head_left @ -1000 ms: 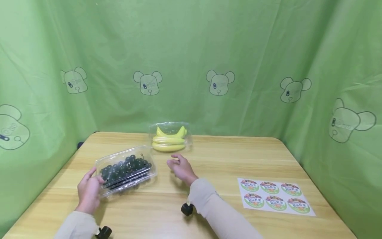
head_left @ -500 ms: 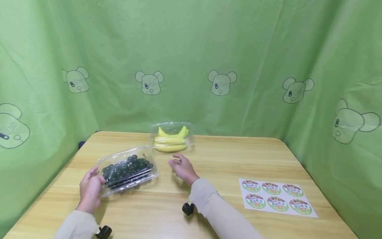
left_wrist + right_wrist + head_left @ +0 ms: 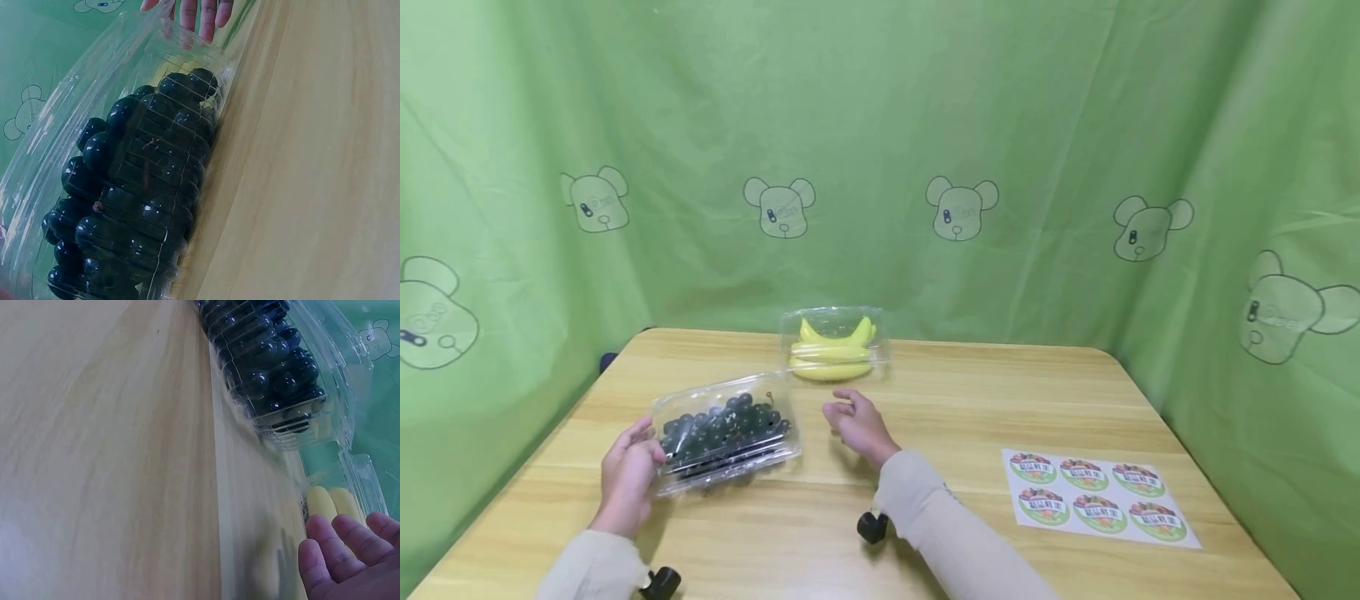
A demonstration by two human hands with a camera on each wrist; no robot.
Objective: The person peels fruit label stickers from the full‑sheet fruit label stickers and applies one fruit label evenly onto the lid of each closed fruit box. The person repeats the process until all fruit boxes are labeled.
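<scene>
A green curtain (image 3: 865, 100) with line-drawn bear heads (image 3: 962, 208) closes in the wood-grain table (image 3: 985, 400). Starting at the left, the left grip (image 3: 627, 479), a bare hand, is clamped on the left end of a clear box (image 3: 730, 472), thumb on the near side; the box lies tilted at the left of the table, though I cannot tell if all of it is off the wood. Its walls should be thin and springy, slick to the skin and easily dented or cracked by a hard squeeze; the dark grapes (image 3: 730, 425) inside likely give it modest weight and could roll to the low end, so it would sit best held by both short ends, near the stiffer rim. Just behind its right end stands another clear box (image 3: 835, 312) of yellow bananas (image 3: 831, 354). Next comes the right grip (image 3: 861, 427), fingers loose and apart, holding nothing, near the grape box but not touching it. Far right, a flat sheet of round stickers (image 3: 1102, 496) looks light, bendy and best lifted by an edge
</scene>
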